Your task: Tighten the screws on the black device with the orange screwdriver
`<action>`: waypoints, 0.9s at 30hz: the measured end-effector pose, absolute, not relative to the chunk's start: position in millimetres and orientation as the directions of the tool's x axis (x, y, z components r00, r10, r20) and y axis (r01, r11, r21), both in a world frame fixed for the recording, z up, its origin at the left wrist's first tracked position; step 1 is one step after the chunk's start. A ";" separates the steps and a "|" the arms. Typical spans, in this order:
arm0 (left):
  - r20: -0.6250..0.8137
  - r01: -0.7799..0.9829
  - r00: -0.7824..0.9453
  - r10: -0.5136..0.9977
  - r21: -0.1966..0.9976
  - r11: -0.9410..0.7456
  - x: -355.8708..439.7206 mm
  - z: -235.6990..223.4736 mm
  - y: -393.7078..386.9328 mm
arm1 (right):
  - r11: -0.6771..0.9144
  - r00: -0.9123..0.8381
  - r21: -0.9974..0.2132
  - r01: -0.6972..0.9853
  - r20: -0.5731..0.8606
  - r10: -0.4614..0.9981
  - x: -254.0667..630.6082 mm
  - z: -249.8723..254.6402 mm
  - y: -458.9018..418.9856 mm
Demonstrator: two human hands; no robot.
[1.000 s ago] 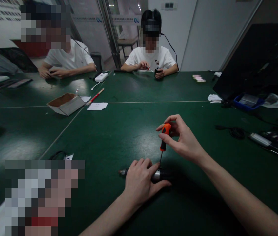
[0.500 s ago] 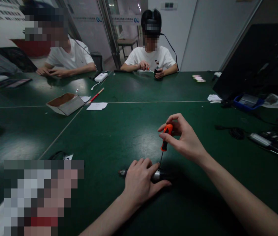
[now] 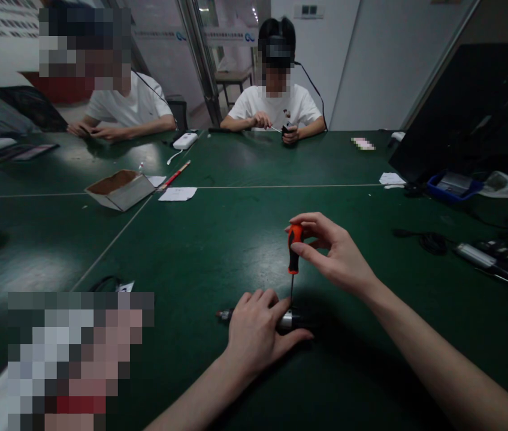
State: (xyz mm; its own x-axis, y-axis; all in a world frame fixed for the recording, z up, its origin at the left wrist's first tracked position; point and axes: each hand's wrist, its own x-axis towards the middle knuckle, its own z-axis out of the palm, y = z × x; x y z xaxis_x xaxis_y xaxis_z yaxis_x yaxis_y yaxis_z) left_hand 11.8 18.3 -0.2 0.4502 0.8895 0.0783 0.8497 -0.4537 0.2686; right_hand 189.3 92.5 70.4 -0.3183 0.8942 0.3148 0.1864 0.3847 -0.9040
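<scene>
My left hand (image 3: 256, 326) lies over a black and silver cylindrical device (image 3: 286, 319), pressing it to the green table, with the fingers over its far side and the thumb along its near side. The device's narrow tip sticks out to the left; its middle is hidden under my palm. In my right hand (image 3: 332, 248), thumb and fingertips pinch the orange and black handle of a screwdriver (image 3: 294, 254). The screwdriver stands almost upright, its shaft reaching down to the device beside my left index finger. Exactly where its tip sits cannot be made out.
Ahead lie an open cardboard box (image 3: 121, 194), a paper slip (image 3: 177, 194) and a white power adapter (image 3: 185, 141). Cables (image 3: 434, 241), a blue tray (image 3: 454, 185) and a large black screen (image 3: 469, 114) are at the right. Two people sit across the table (image 3: 227, 239), one holding a screwdriver.
The screwdriver's handle has tipped left, from leaning right to nearly upright, and my right fingers have shifted with it. My left hand and the device have stayed in place.
</scene>
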 end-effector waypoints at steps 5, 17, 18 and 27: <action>0.068 0.854 0.445 0.893 0.268 -0.446 11.8 -0.5 17.3 | 0.293 -0.275 -0.949 0.116 0.253 0.927 188.3 67.0 92.9; 0.074 0.856 0.441 0.895 0.266 -0.444 12.3 0.9 18.5 | 0.390 -0.333 -0.895 0.218 0.308 0.892 191.9 72.4 91.8; 0.075 0.856 0.442 0.894 0.263 -0.445 12.3 0.2 18.5 | 0.380 -0.328 -0.901 0.208 0.302 0.895 191.6 72.3 91.8; 0.060 0.858 0.440 0.896 0.268 -0.439 13.0 2.6 18.6 | 0.271 -0.274 -0.955 0.124 0.229 0.934 189.8 68.9 93.2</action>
